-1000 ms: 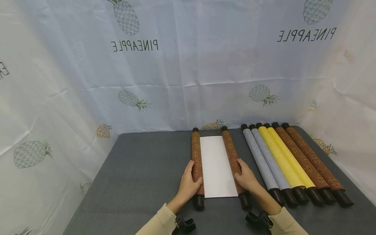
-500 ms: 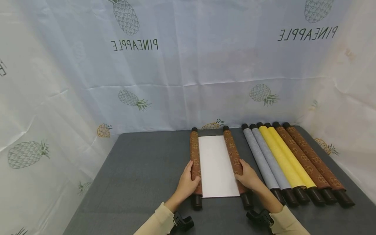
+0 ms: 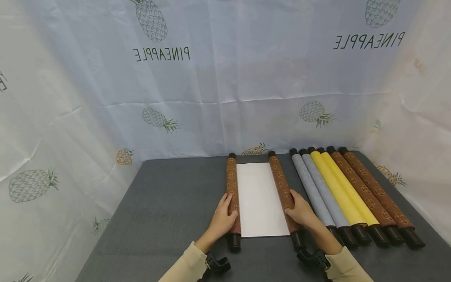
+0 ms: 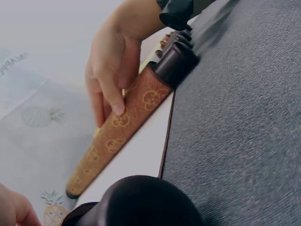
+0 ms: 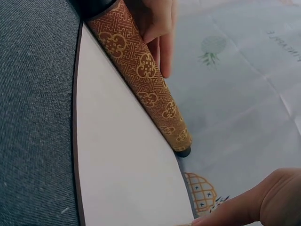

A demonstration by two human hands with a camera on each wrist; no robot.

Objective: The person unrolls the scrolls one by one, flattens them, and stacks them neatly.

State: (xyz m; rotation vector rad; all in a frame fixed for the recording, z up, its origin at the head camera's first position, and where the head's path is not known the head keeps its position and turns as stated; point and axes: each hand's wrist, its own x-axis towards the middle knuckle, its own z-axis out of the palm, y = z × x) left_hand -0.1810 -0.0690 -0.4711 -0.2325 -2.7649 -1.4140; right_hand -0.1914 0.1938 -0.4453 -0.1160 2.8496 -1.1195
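Observation:
A scroll lies partly unrolled on the grey table, its white sheet (image 3: pixel 262 199) stretched between two brown patterned rolls with dark end knobs. My left hand (image 3: pixel 222 215) grips the left roll (image 3: pixel 232 184) near its front end, thumb on the inner side. The right roll (image 3: pixel 280 180) is held by my right hand (image 3: pixel 301 209), thumb on top and fingers round the outer side. In the left wrist view the right hand (image 4: pixel 110 61) shows across the sheet, with a black knob (image 4: pixel 146 202) close to the camera. The right wrist view shows the left hand's fingers (image 5: pixel 164 52) behind the gold-patterned roll (image 5: pixel 146 70).
Right of the scroll lie several rolled scrolls side by side: grey (image 3: pixel 313 188), yellow (image 3: pixel 338 188) and brown (image 3: pixel 366 192). Grey cloth (image 3: pixel 169 207) covers the table. A white curtain with pineapple prints (image 3: pixel 225 78) hangs behind and at both sides.
The two rolls have moved apart, the left one leftward and the right one slightly rightward, each with its hand. More of the white sheet shows between them.

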